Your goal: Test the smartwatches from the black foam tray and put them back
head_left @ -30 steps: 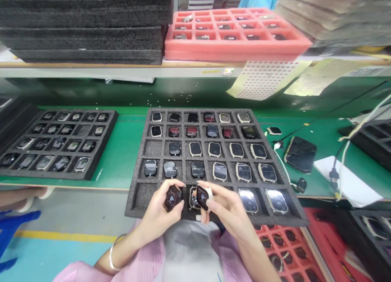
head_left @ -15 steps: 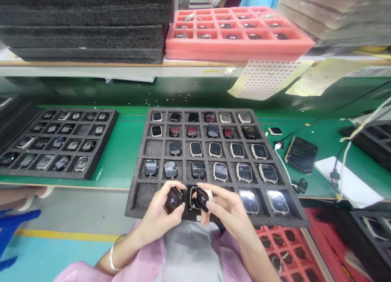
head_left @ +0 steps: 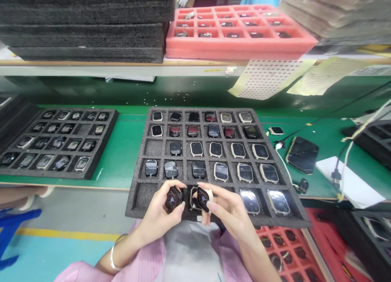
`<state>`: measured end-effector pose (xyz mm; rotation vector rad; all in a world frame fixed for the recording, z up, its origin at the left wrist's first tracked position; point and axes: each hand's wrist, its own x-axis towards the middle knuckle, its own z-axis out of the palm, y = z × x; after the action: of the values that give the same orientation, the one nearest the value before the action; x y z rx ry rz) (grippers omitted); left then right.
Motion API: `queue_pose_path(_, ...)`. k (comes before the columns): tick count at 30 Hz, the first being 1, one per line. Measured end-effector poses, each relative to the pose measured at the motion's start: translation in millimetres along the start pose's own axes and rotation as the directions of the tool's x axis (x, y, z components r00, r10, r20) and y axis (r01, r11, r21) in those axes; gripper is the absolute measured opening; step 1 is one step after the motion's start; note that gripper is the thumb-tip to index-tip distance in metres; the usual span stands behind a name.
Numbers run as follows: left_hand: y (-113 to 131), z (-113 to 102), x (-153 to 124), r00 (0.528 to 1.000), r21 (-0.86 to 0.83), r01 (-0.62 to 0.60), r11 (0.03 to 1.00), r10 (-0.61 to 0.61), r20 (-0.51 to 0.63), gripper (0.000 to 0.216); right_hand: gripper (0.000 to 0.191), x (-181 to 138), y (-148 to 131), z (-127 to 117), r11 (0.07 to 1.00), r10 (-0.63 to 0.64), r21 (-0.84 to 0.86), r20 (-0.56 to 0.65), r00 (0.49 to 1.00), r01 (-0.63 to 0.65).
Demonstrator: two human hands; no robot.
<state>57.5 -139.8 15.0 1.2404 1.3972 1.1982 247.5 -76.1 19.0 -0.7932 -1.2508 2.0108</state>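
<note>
My left hand (head_left: pixel 159 212) is closed around a dark smartwatch body (head_left: pixel 173 198), its screen facing up. My right hand (head_left: pixel 227 210) pinches a second smartwatch body with a pale case (head_left: pixel 203 199), tilted toward me. Both hands hover over the near edge of a black foam tray (head_left: pixel 137 180) on the green bench. The tray holds several watch bodies in square pockets. One more watch (head_left: pixel 193 198) lies in a pocket between my two hands.
A second black foam tray (head_left: pixel 105 141) with watches lies at left. A black phone (head_left: pixel 302 153), white cables (head_left: pixel 282 159) and a white sheet (head_left: pixel 351 182) sit at right. A pink tray (head_left: pixel 241 45) and stacked black foam (head_left: pixel 85 25) fill the shelf above. Red trays (head_left: pixel 284 253) stand below right.
Both hands hold their watches in nearly the same place. A gloved hand of another person has appeared behind the pink tray at the top.
</note>
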Motion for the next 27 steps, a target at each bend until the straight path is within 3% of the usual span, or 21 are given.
queue_pose_path(10, 0.6, 1.5, -0.3, 0.998, -0.042, 0.058, 0.997, -0.059, -0.035, 0.031, 0.039, -1.0, -3.3, 3.5, 1.000, 0.006, -0.006, -0.022, 1.000, -0.006)
queue_pose_path(15, 1.2, 1.3, 1.2, 0.983, -0.278, 0.161, 0.947, -0.129, 0.131, 0.056, 0.045, 4.7, -1.3, -0.3, 0.998, -0.020, 0.066, 0.056, 0.998, 0.016)
queue_pose_path(18, 5.6, -2.6, 1.9, 0.973, -0.419, 0.185, 0.889, -0.107, 0.202, 0.051, 0.038, 7.0, 0.6, -2.4, 0.997, -0.024, 0.071, 0.074, 0.997, 0.019)
queue_pose_path(27, 12.3, -8.7, 2.7, 0.954, -0.427, 0.263, 0.865, -0.167, 0.248, 0.043, 0.044, 4.3, 4.6, -0.9, 0.998, -0.018, 0.052, -0.012, 1.000, 0.019)
